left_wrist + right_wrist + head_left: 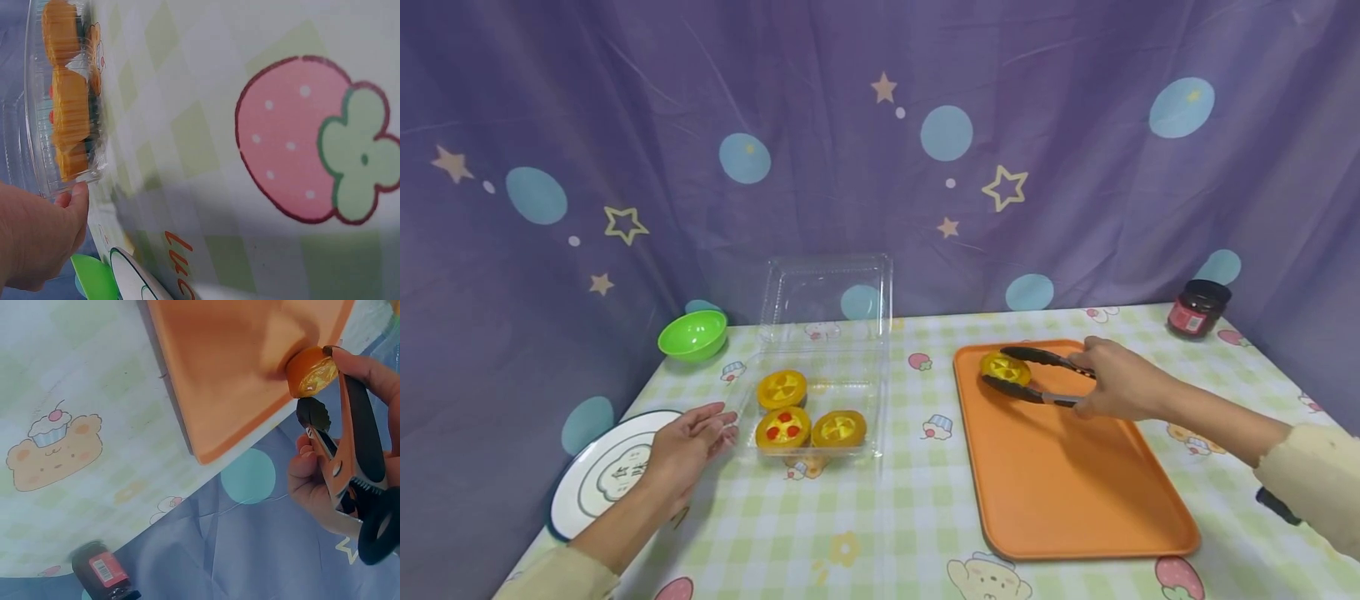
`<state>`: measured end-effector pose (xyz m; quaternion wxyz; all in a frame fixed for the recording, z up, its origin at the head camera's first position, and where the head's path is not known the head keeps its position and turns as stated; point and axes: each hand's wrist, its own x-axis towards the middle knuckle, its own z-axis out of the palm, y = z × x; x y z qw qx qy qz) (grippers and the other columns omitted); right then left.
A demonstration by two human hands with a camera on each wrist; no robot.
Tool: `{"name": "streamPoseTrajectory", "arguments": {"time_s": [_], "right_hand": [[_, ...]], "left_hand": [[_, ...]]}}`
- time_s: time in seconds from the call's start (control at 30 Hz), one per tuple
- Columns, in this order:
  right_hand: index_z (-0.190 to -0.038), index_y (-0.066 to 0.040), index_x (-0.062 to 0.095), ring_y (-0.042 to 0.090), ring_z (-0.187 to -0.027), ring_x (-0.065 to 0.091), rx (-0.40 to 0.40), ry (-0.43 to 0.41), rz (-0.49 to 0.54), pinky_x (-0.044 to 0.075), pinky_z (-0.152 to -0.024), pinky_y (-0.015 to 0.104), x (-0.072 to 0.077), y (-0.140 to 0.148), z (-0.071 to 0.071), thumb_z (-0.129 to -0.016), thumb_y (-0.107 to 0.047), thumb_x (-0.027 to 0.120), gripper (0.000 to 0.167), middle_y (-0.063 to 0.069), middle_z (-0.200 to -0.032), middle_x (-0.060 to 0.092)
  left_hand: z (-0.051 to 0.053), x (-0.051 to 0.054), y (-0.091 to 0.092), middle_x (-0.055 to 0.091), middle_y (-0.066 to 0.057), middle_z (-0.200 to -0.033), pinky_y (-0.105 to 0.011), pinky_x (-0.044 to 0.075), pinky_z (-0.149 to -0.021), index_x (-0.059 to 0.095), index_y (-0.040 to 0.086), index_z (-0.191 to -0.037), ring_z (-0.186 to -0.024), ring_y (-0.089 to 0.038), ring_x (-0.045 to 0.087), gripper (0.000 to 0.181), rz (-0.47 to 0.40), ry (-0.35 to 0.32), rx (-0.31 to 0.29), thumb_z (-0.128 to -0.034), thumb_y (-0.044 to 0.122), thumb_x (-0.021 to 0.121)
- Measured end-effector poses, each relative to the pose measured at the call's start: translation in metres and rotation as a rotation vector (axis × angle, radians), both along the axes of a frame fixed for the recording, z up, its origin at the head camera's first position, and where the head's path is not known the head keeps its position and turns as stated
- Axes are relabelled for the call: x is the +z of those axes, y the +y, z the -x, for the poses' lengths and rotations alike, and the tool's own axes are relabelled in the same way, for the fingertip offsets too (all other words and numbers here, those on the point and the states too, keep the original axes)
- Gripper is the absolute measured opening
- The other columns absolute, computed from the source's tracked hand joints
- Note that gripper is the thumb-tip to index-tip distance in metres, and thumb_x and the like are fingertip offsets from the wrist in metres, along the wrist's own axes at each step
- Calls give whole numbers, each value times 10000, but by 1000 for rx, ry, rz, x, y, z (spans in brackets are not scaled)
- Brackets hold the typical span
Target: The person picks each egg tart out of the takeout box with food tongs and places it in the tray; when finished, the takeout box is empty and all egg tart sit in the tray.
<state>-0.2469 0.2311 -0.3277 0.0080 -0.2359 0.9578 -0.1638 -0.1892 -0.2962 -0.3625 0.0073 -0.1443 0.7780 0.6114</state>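
My right hand (1123, 379) grips black-and-steel tongs (1047, 398), thumb on one arm and fingers on the other. The tongs' black tips are spread on either side of a yellow egg tart (1004, 368), which is at the far left corner of an orange tray (1075, 492). My left hand (688, 446) is at the left side of a clear hinged plastic box (882, 417), fingers loosely extended. In the left wrist view its fingertips meet or nearly meet the box's corner. Inside the box are a red-dotted tart (783, 428) and two plain tarts (839, 430).
A white plate (576, 492) with a dark rim lies left, partly behind my left forearm. A green bowl (694, 336) stands at the back left, a dark jar (1198, 309) at the back right. The box's lid (827, 292) stands raised. A purple curtain (850, 200) hangs behind the table.
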Motion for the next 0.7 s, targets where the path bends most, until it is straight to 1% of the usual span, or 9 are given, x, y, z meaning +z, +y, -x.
{"name": "streamPoseTrajectory", "arguments": {"time_s": [0.13,0.23,0.3,0.43,0.57,0.7], "right_hand": [[-1198,116,601,186,-685,442,-14,16,3,407,-570,291,2,0,-3,-650,-246,858,705,88,-855,500],[-1226,112,587,189,-700,432,-14,42,3,402,-580,292,4,-1,-5,-636,-257,857,747,76,-841,483],[-1263,108,564,185,-702,414,-8,63,6,385,-577,287,6,-3,-5,-628,-262,859,792,66,-831,466],[-1286,90,556,169,-684,357,18,116,20,323,-557,270,10,-10,-6,-603,-261,855,824,39,-783,422],[-1288,99,548,157,-671,330,38,117,42,291,-537,262,13,-17,-6,-606,-264,857,831,37,-772,403],[-1293,111,533,165,-685,344,53,93,51,304,-545,272,21,-26,-5,-636,-303,865,845,60,-812,429]], "left_hand": [[0,0,0,401,-266,-1446,-171,528,-831,272,-65,-1468,-953,-6,634,468,-4,6,-2,-1034,63,392],[0,0,0,402,-269,-1444,-172,529,-830,273,-68,-1466,-934,4,635,467,-4,8,-1,-1033,60,392],[0,0,0,404,-268,-1443,-173,529,-830,274,-69,-1465,-925,11,634,466,-2,7,-2,-1033,60,393],[-1,0,0,405,-262,-1445,-172,528,-831,277,-65,-1466,-930,12,633,466,0,5,-4,-1034,64,393],[-1,1,0,402,-264,-1445,-172,528,-831,283,-66,-1464,-940,8,634,461,3,8,-9,-1034,64,391],[-1,1,0,402,-268,-1442,-170,530,-824,286,-69,-1461,-931,11,635,460,1,13,-8,-1033,59,392]]}}
